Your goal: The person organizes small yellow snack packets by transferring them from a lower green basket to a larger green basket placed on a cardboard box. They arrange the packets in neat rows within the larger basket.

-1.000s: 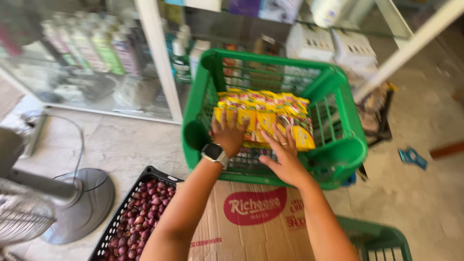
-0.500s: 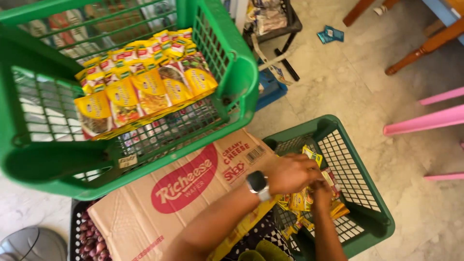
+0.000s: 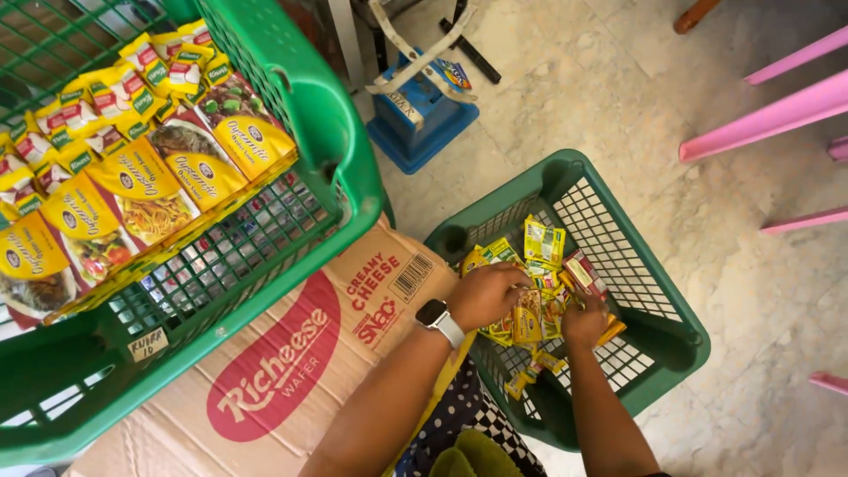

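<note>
now down in the dark green basket (image 3: 658, 340), left hand (image 3: 486, 294) and right hand (image 3: 585, 320) both closed on small yellow sachets (image 3: 528, 316), grip detail perhaps partly hidden.

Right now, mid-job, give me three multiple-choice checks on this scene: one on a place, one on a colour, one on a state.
1. Where are both hands?
A. In the darker green basket on the floor
B. On the cardboard box
C. On the blue device

2. What colour are the chair legs at the right edge?
A. Blue
B. Pink
C. Black

3. How do the packets in the bright green basket lie?
A. In overlapping rows
B. Spilled onto the floor
C. Sealed in a carton

Answers:
1 A: the left hand and right hand are among sachets in the darker green basket.
2 B: the chair legs are pink.
3 A: the yellow packets overlap in rows in the bright green basket.
</note>
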